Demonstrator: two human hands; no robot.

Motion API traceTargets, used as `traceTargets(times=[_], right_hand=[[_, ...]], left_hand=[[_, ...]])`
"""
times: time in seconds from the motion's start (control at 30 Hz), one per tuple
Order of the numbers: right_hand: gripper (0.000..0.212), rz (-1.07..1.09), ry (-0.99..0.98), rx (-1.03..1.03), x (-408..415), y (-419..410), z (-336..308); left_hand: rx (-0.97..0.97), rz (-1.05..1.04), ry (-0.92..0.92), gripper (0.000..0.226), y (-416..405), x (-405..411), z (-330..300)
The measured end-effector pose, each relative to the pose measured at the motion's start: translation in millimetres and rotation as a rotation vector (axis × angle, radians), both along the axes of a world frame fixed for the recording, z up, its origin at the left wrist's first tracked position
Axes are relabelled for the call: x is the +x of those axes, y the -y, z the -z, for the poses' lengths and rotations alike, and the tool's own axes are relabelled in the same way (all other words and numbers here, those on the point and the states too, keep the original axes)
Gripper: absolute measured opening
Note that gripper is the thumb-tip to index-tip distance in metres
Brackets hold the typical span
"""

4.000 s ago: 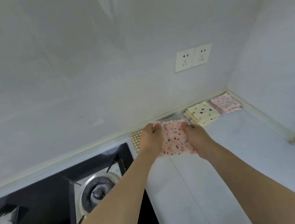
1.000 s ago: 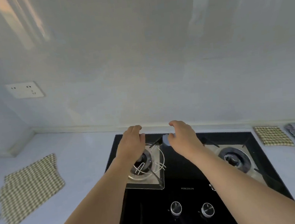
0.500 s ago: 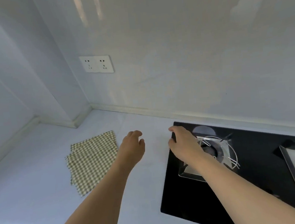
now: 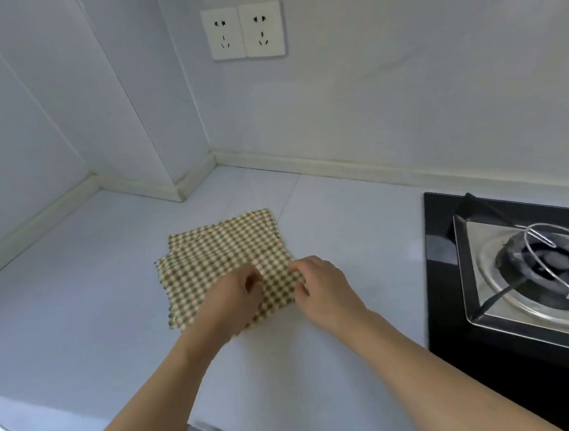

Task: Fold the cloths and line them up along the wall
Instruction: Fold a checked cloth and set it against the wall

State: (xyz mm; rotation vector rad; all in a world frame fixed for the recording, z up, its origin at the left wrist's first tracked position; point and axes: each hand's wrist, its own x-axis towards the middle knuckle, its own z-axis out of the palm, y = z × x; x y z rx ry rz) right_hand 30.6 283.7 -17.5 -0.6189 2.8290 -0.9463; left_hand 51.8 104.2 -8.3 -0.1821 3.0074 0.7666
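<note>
One checked cloth pile point(image 4: 221, 255) left of gas stove point(image 4: 535, 262). Left hand point(image 4: 235, 298) and right hand point(image 4: 324, 287), earlier clear of it and holding nothing, now pinch its near edge.

Legible text, labels, brands, numbers, signs: none. Sockets point(image 4: 243, 30), on the wall beyond both hands: unmarked. Hob point(image 4: 446, 270), right of the right hand: no lettering visible.

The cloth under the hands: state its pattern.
The checked cloth has a small olive-green and cream check, seen in the head view.
</note>
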Motion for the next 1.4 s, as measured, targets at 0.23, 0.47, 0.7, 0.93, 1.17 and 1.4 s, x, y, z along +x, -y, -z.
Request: traceTargets(times=[0.23, 0.47, 0.7, 0.93, 1.17, 1.4], right_hand=[[0.035, 0.024, -0.318, -0.022, 15, 8, 58], [0.037, 0.081, -0.364, 0.096, 27, 10, 59], [0.056, 0.095, -0.295, 0.026, 25, 12, 56], [0.013, 0.177, -0.548, -0.121, 13, 9, 52], [0.041, 0.019, -0.220, -0.350, 41, 21, 39], [0.033, 0.217, -0.585, -0.085, 60, 37, 39]], left_hand=[[-0.147, 0.247, -0.146, 0.005, 18, 30, 27], [-0.478, 0.226, -0.242, 0.017, 36, 49, 33], [-0.214, 0.200, -0.321, 0.010, 48, 33, 21], [0.051, 0.370, -0.482, 0.017, 31, 38, 7], [0.003, 0.305, -0.518, 0.014, 36, 39, -7], [0.118, 0.305, -0.477, 0.005, 28, 60, -30]])
